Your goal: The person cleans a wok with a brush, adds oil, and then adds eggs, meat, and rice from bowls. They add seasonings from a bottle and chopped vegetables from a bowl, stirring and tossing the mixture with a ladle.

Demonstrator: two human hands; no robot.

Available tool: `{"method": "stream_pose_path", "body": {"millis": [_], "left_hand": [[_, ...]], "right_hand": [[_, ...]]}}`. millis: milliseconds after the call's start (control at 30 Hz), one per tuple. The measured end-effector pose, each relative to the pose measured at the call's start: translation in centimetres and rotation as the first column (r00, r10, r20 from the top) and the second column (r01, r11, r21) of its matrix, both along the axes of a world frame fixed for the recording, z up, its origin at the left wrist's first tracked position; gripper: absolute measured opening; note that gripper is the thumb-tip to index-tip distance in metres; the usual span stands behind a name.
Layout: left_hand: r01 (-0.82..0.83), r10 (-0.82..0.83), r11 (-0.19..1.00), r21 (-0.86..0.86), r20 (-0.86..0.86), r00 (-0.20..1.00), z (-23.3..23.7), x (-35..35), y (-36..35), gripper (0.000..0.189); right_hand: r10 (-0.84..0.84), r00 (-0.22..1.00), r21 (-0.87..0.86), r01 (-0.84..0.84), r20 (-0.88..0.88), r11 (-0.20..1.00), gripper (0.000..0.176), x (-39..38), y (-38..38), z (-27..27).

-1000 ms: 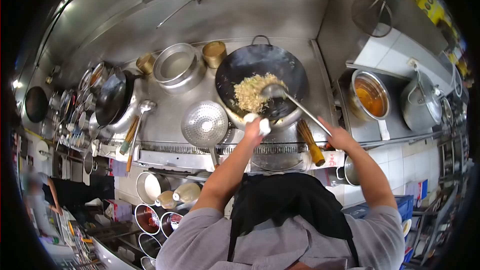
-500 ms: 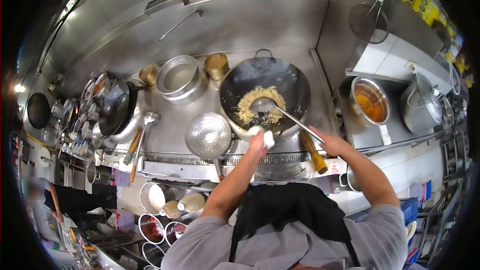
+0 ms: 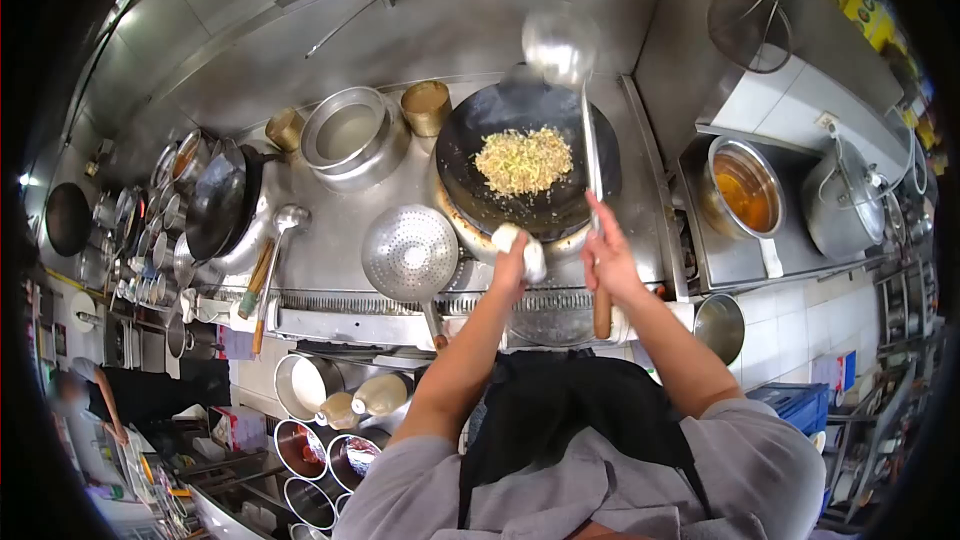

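Note:
My left hand (image 3: 510, 265) is closed around a folded white cloth (image 3: 533, 258) at the near rim of the black wok (image 3: 465, 180). In the wok lies a mound of rice-like food (image 3: 525, 162), pale yellow with green bits. My right hand (image 3: 615, 258) grips a long-handled ladle (image 3: 590, 145) near its wooden end, some fingers stretched along the shaft. The ladle's bowl, smeared by motion, is raised over the wok's far rim. To the left of the wok rests a perforated skimmer (image 3: 410, 252).
Behind the skimmer stand a metal pot (image 3: 345, 140) and a brass-coloured container (image 3: 427, 108). A second ladle (image 3: 285, 230) lies further left. At right are a pot of orange liquid (image 3: 745, 195) and a lidded pot (image 3: 845, 205). Another person (image 3: 140, 395) stands at far left.
The ladle has swung up out of the food to above the wok's far rim. My right hand has moved left and slightly up. The food now sits in a compact mound.

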State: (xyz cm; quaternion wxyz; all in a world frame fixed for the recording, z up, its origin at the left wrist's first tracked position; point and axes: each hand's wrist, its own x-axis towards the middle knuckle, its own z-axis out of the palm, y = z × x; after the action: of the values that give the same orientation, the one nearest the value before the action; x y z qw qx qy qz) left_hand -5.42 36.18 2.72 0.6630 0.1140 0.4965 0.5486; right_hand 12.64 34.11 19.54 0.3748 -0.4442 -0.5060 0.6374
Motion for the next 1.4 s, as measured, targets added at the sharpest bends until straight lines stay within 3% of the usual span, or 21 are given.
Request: {"method": "stream_pose_path", "body": {"millis": [67,167,200,300,367,467,567,633,733,833,867,900,967,1000,1033,1100,1133,1167,1233,1333,1400], "left_hand": [[0.043,-0.046,0.998,0.052,0.056,0.997,-1.0,-0.8,-4.1,0.035],[0.025,-0.026,0.999,0.030,0.042,0.999,-1.0,-2.1,-12.0,0.032],[0.013,-0.009,0.998,0.059,-0.065,0.998,-3.0,-2.8,-14.2,0.032],[-0.005,0.004,1.000,-0.007,-0.056,0.998,-0.8,-5.2,-20.5,0.043],[-0.074,0.074,0.997,0.000,-0.129,0.989,-2.8,-7.0,-23.0,0.051],[-0.078,0.092,0.994,0.078,-0.207,0.974,1.3,-7.9,-22.4,0.062],[-0.112,0.148,0.987,0.113,-0.393,0.908,2.5,-8.9,-20.8,0.042],[-0.081,0.156,0.983,0.162,-0.530,0.833,4.6,-9.7,-20.6,0.035],[-0.094,0.180,0.977,0.192,-0.501,0.847,7.9,-10.1,-22.0,0.032],[0.048,0.036,0.989,0.139,-0.546,0.837,9.0,-10.8,-25.1,0.030],[0.143,-0.108,0.990,0.012,-0.596,0.796,9.7,-11.2,-26.7,0.029],[0.233,-0.254,0.965,-0.117,-0.625,0.738,10.8,-11.5,-27.9,0.028],[0.487,-0.405,0.873,-0.038,-0.615,0.677,13.6,-11.8,-29.1,0.031],[0.499,-0.440,0.865,-0.049,-0.552,0.709,14.2,-11.7,-29.5,0.029],[0.499,-0.448,0.864,-0.061,-0.545,0.709,14.2,-11.9,-30.0,0.029],[0.548,-0.530,0.823,-0.151,-0.552,0.644,14.3,-12.1,-29.5,0.029],[0.509,-0.442,0.860,-0.044,-0.564,0.697,14.4,-11.2,-28.6,0.028],[0.464,-0.427,0.878,-0.117,-0.629,0.650,13.9,-10.6,-27.7,0.027],[0.365,-0.313,0.930,-0.043,-0.612,0.726,12.2,-8.6,-25.9,0.036],[0.367,-0.243,0.927,0.074,-0.625,0.741,11.7,-6.2,-24.0,0.044],[0.371,-0.248,0.923,0.097,-0.587,0.770,11.6,-6.5,-23.8,0.048]], "right_hand": [[0.034,0.999,-0.254,-0.029,0.013,0.967,0.055,-0.2,1.5,-4.0],[0.174,0.985,-0.399,-0.162,-0.007,0.902,0.052,2.5,6.9,-8.3],[0.264,0.916,-0.267,-0.184,0.303,0.946,0.052,2.2,6.8,-6.3],[0.239,0.834,-0.074,-0.234,0.496,0.969,0.052,2.7,5.4,-1.2],[0.245,0.861,-0.059,-0.245,0.446,0.968,0.052,2.4,5.4,-0.9],[0.274,0.930,-0.133,-0.248,0.243,0.959,0.053,1.4,7.4,-5.1],[0.390,0.913,-0.328,-0.336,0.115,0.883,0.050,2.1,12.8,-9.2],[0.376,0.729,-0.076,-0.410,0.572,0.909,0.051,1.4,11.2,-4.8],[0.367,0.810,-0.103,-0.362,0.458,0.927,0.052,2.5,8.2,-1.4],[0.436,0.860,-0.236,-0.381,0.267,0.894,0.052,3.5,6.4,-2.5],[0.480,0.854,-0.357,-0.391,0.203,0.848,0.051,4.4,7.0,-4.3],[0.470,0.859,-0.360,-0.381,0.203,0.852,0.051,5.1,6.8,-4.4],[0.470,0.706,-0.237,-0.409,0.529,0.881,0.053,5.9,7.4,-4.2],[0.421,0.706,-0.154,-0.412,0.570,0.898,0.054,6.4,6.6,-3.0],[0.428,0.706,-0.166,-0.411,0.564,0.896,0.054,7.0,5.3,-2.0],[0.380,0.861,-0.236,-0.314,0.338,0.920,0.055,8.2,4.4,0.1],[0.376,0.861,-0.231,-0.310,0.342,0.922,0.055,8.6,4.8,-0.5],[0.422,0.848,-0.271,-0.344,0.322,0.899,0.055,8.8,5.2,-2.0],[0.454,0.839,-0.311,-0.364,0.300,0.878,0.054,9.3,5.5,-3.4],[0.354,0.723,-0.148,-0.335,0.593,0.931,0.054,8.3,6.9,-1.7],[0.299,0.811,-0.136,-0.267,0.504,0.954,0.054,8.4,6.3,0.0]]}}
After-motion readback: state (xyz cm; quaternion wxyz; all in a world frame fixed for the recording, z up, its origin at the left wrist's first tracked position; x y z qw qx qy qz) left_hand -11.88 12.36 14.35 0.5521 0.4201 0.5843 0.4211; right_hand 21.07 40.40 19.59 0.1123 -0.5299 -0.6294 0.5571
